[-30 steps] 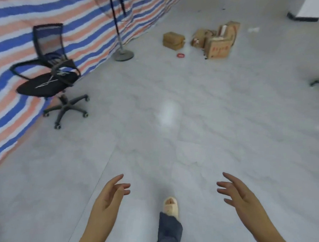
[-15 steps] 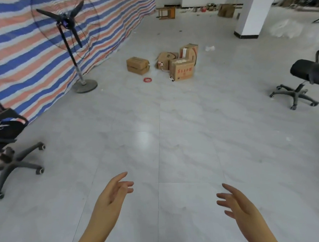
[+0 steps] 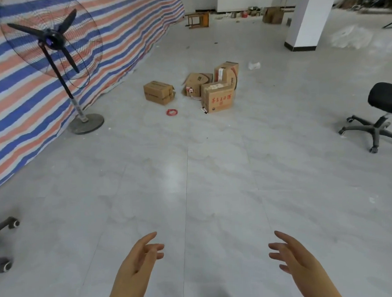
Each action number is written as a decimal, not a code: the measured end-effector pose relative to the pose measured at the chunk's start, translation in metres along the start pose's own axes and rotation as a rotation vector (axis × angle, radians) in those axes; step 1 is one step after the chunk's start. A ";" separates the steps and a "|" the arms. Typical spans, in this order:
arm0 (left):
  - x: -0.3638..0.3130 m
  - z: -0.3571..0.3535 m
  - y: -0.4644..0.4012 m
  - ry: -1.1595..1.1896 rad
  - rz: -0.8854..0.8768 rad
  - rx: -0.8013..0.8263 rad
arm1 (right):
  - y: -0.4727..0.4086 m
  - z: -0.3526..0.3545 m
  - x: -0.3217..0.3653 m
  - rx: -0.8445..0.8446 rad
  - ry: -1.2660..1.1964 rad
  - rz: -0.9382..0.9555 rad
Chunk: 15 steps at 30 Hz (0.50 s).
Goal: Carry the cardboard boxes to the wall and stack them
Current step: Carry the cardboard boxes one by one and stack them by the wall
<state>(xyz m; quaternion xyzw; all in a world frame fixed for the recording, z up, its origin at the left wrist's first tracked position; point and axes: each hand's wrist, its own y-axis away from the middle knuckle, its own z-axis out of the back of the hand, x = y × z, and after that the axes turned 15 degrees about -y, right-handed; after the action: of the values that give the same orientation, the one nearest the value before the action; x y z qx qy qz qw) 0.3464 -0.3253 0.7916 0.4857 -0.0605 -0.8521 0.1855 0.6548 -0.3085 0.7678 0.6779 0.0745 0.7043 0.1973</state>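
Two empty hands, left (image 3: 137, 262) and right (image 3: 293, 256), fingers loosely spread, palms facing; four boxes (image 3: 218, 97) clustered on floor (image 3: 215, 181) well ahead of them, fan (image 3: 51, 40) ahead-left.

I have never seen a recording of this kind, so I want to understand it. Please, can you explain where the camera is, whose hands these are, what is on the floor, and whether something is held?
There is no machine here. A person wears one camera on the head, looking forward and down, so you see that person's own hands from above. The left hand and the right hand are both open and hold nothing.

Far ahead on the grey floor lie the cardboard boxes, one a little apart from the rest. A red ring lies near them. A standing fan is by the striped tarp on the left, and an office chair stands on the right.
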 end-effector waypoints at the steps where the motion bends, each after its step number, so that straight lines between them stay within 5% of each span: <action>1: -0.012 -0.006 -0.020 0.003 -0.008 -0.007 | -0.021 0.002 0.012 0.009 0.010 0.002; 15: -0.119 -0.063 -0.291 -0.019 0.031 0.041 | -0.300 -0.010 0.109 -0.032 0.031 -0.006</action>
<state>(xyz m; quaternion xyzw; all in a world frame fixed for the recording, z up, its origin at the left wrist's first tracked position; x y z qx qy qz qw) 0.3799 -0.0069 0.7724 0.4802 -0.0870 -0.8523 0.1883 0.6981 0.0081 0.7563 0.6632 0.0683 0.7154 0.2090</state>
